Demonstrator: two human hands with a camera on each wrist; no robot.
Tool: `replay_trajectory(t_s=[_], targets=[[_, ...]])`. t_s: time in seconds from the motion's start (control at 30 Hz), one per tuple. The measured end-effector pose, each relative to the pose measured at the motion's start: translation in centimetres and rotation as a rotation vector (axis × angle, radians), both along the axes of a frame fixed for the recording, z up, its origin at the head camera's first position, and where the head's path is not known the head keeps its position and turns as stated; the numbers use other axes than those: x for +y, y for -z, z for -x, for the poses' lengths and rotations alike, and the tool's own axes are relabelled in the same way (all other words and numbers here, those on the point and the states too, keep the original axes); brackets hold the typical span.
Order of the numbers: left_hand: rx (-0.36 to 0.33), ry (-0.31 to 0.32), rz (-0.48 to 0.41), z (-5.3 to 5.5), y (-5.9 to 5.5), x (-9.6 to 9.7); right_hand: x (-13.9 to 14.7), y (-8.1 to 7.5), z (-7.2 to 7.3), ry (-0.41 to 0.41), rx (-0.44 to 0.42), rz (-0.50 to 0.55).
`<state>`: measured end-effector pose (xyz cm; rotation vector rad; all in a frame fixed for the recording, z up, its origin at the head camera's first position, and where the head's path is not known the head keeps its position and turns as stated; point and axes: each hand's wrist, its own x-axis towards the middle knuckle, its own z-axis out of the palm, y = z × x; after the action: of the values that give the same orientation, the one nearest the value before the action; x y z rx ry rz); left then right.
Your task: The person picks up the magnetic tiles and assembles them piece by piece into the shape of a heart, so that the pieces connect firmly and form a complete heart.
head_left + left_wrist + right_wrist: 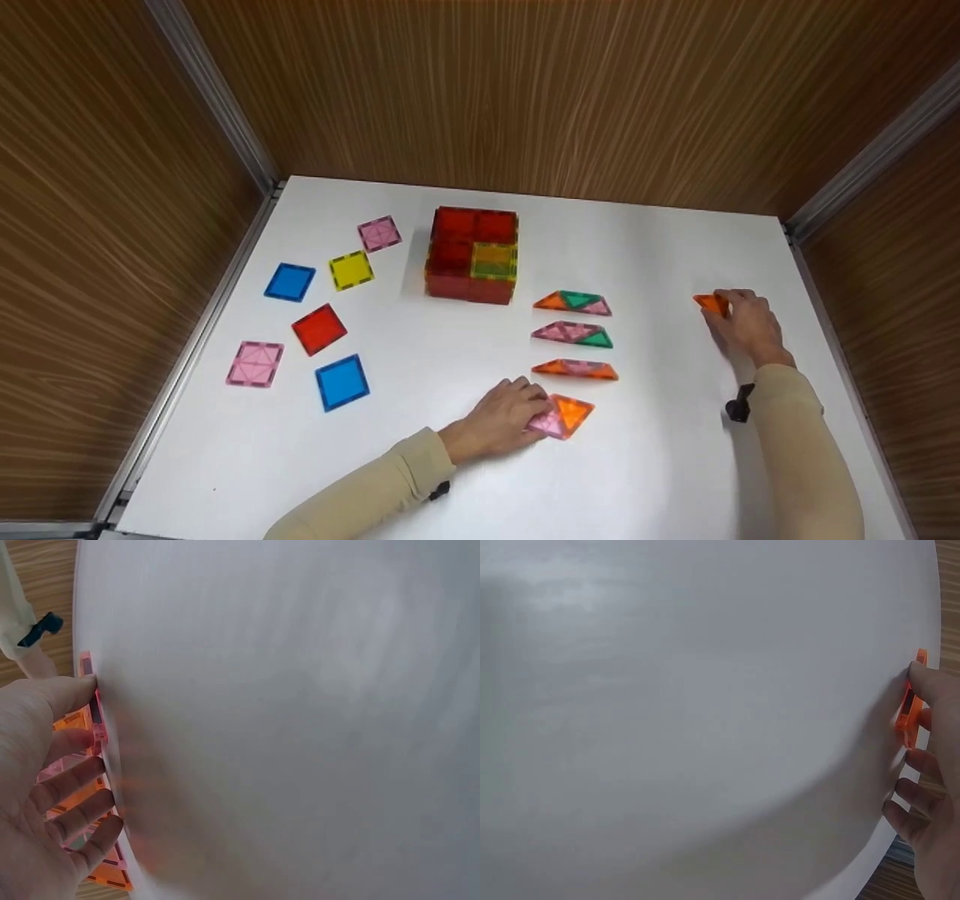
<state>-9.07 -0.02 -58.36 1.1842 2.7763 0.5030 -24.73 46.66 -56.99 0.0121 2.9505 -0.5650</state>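
Note:
At the front middle of the table, my left hand (pixel 504 418) holds a pink triangular magnetic tile (pixel 550 421) between thumb and fingers. That tile lies edge to edge with an orange triangular tile (pixel 573 413). Far to the right, an orange triangular tile (pixel 709 303) is pinched by my right hand (pixel 746 324); the fingers hide part of it. In the right wrist view, the thumb and index finger grip this orange tile (pixel 910 705) close to the white surface. The left wrist view shows the pink tile (pixel 97 731) edge-on under the left thumb.
Three flat strips of joined triangles, such as the green and pink strip (pixel 572 334), lie beyond my left hand. A mostly red tile box (pixel 471 291) stands at the back. Several square tiles, including a red square (pixel 319 329), are scattered left. Wooden walls (pixel 480 97) enclose the table.

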Motion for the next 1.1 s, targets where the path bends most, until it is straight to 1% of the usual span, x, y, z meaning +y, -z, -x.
replay_trajectory(t_s=[0.13, 0.27, 0.47, 0.7, 0.77, 0.83, 0.9, 0.97, 1.1], targets=[[-0.012, -0.004, -0.002, 0.0, 0.0, 0.0, 0.1, 0.2, -0.6, -0.003, 0.031, 0.021], [0.004, 0.004, -0.006, 0.0, 0.2, 0.1, 0.3, 0.3, -1.9, -0.018, 0.085, 0.029], [-0.009, 0.006, -0.003, -0.1, 0.2, 0.2, -0.4, 0.2, -4.8, -0.072, 0.151, 0.005], [0.030, 0.005, 0.008, 0.0, 0.1, 0.0, -2.6, -0.1, -8.7, -0.152, 0.261, 0.028], [0.029, 0.006, 0.009, 0.0, 0.1, 0.0, -3.3, -0.1, -9.9, -0.182, 0.297, 0.030], [0.023, 0.006, 0.009, 0.0, 0.1, 0.0, -4.2, 0.0, -10.9, -0.227, 0.341, 0.019], [0.017, 0.005, 0.008, 0.0, 0.1, 0.0, -5.1, 0.1, -11.9, -0.281, 0.365, -0.002], [0.011, 0.005, 0.009, 0.0, 0.1, 0.1, -6.2, 0.2, -12.7, -0.335, 0.375, -0.034], [-0.005, -0.001, 0.012, -0.1, 0.1, 0.2, -8.4, 0.4, -14.0, -0.425, 0.346, -0.067]])
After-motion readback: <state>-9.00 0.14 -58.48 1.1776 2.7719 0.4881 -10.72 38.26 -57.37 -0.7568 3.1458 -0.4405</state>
